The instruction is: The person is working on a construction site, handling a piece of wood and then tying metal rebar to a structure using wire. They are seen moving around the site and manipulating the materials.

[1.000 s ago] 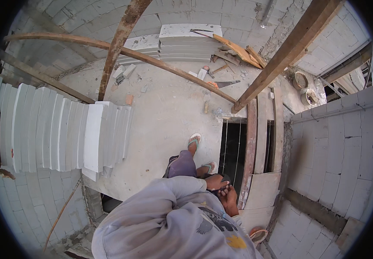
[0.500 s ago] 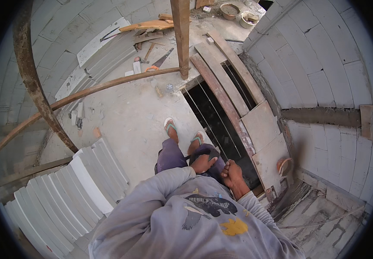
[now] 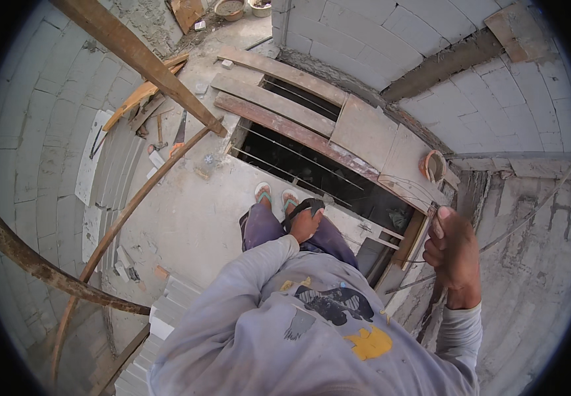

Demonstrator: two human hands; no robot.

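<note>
Unplastered block walls (image 3: 365,43), a bare concrete floor (image 3: 180,211), a partly planked opening (image 3: 312,173), timber props (image 3: 145,64) and stacked blocks (image 3: 117,168) show a construction site.

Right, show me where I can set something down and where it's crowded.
The concrete floor is mostly bare between the slanting wooden pole and the sandals. The square board between the dark opening and the block wall looks bare. It is crowded beyond the pole, with hammer, saw and pale slabs, and beside the right hand, where thin wires spread.

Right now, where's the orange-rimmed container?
In the head view, the orange-rimmed container is right of centre, at the right end of the pale boards, above the right hand.
</note>
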